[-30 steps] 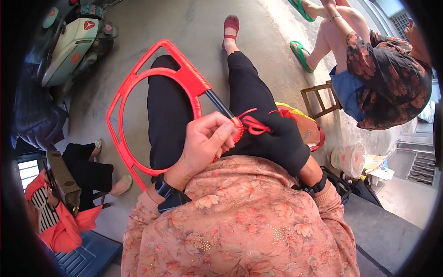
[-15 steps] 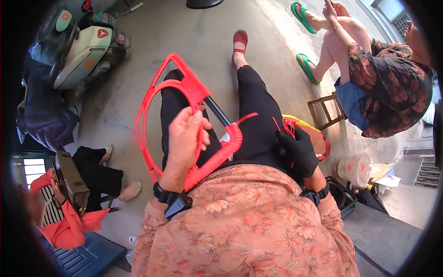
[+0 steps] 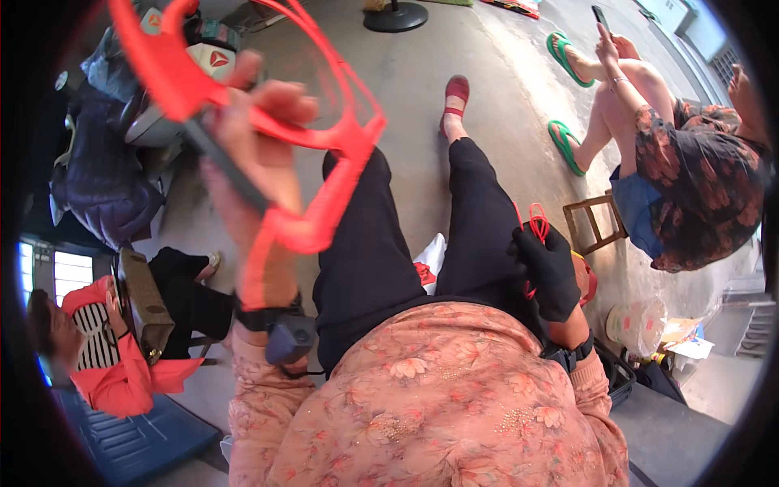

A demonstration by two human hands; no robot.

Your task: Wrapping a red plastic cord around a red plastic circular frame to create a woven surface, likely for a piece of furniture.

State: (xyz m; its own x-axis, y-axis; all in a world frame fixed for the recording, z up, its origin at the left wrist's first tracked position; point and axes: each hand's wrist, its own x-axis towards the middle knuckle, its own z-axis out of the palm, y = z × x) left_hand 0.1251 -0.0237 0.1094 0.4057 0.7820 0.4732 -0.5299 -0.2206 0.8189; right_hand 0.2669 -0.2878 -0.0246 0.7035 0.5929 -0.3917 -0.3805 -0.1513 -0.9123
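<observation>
My left hand (image 3: 264,154) is raised at the upper left, smeared by motion, with its fingers bent around a red frame (image 3: 162,69). That frame has curved openings and a short black bar (image 3: 227,166) along one side. It is tilted, and part of its top lies beyond the picture's edge. Over my right thigh, my right hand (image 3: 548,276) wears a black glove. Its closed fingers hold a small bundle of red cord (image 3: 537,219), with loops sticking up above them and a short piece showing below.
Between my thighs is a white bag (image 3: 436,258) with something red. A seated person (image 3: 706,178) in green flip-flops is at the right, beside a wooden stool (image 3: 596,223). Another person (image 3: 109,349) sits at the left. A scooter (image 3: 154,118) stands behind the frame. A white bucket (image 3: 629,329) is at the right.
My left hand has lifted the red frame up and to the left, turning it over so the black bar now lies on its left. My right hand keeps the red cord near my thigh.
</observation>
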